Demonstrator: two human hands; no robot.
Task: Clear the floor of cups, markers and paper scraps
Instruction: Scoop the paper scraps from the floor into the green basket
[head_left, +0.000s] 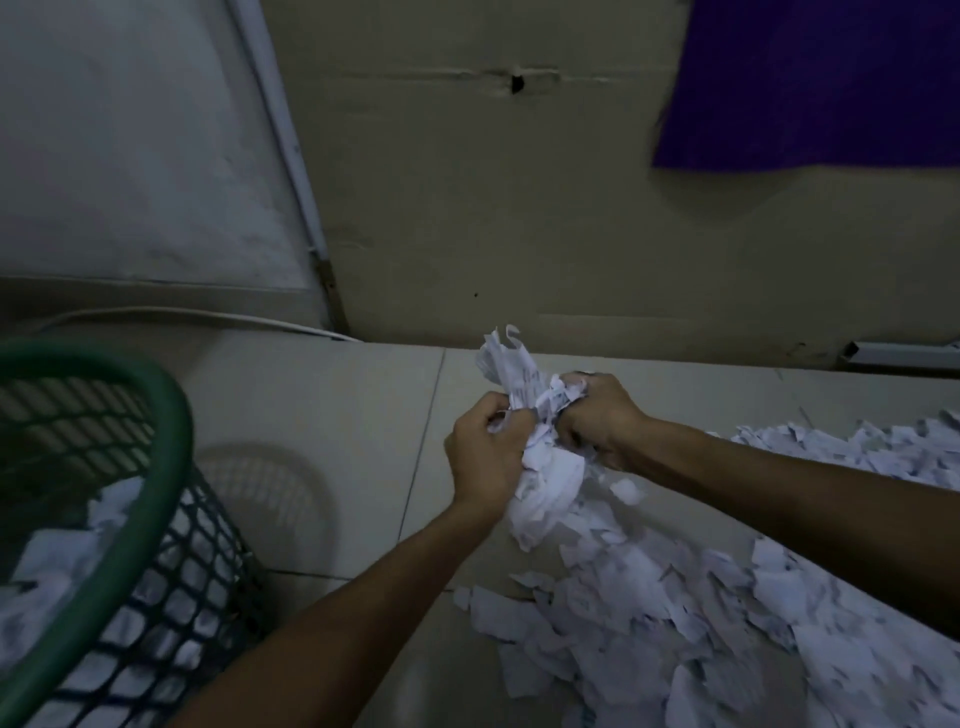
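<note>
Both hands hold one bunch of white paper scraps (540, 457) above the tiled floor. My left hand (480, 457) grips its left side with curled fingers, and my right hand (597, 415) grips its right side. Some scraps stick up above the hands and more hang below them. A large heap of torn paper scraps (727, 597) covers the floor at the lower right. The green mesh bin (150, 499) stands at the lower left, with paper scraps inside it. No cups or markers are in view.
A beige wall (519, 208) rises just behind the hands, with a purple sheet (810, 83) hung at its upper right. A white cable (208, 314) runs along the floor at the back left. Bare tiles (337, 415) lie between bin and hands.
</note>
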